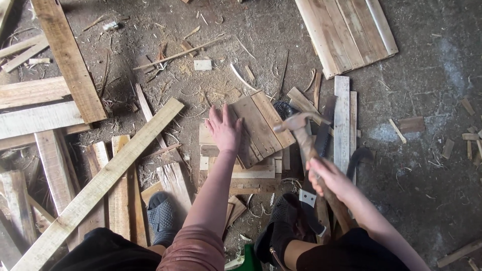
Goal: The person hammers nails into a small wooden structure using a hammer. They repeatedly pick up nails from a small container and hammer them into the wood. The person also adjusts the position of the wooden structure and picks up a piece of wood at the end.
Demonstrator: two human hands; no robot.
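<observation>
My left hand (pixel 224 129) lies flat, fingers spread, on the left part of a small panel of joined wooden slats (pixel 261 125) that rests on a stack of short boards (pixel 251 173). My right hand (pixel 325 176) grips the wooden handle of a claw hammer; the hammer head (pixel 297 122) is raised over the panel's right edge. A hand saw (pixel 324 135) lies on the floor under the hammer, partly hidden by it.
A long pale plank (pixel 100 185) runs diagonally at left among several boards. A slatted panel (pixel 346 32) lies at top right, an upright pale slat (pixel 342 123) right of the saw. My feet in dark sandals (pixel 163 216) rest on scraps. Sawdust and offcuts cover the concrete floor.
</observation>
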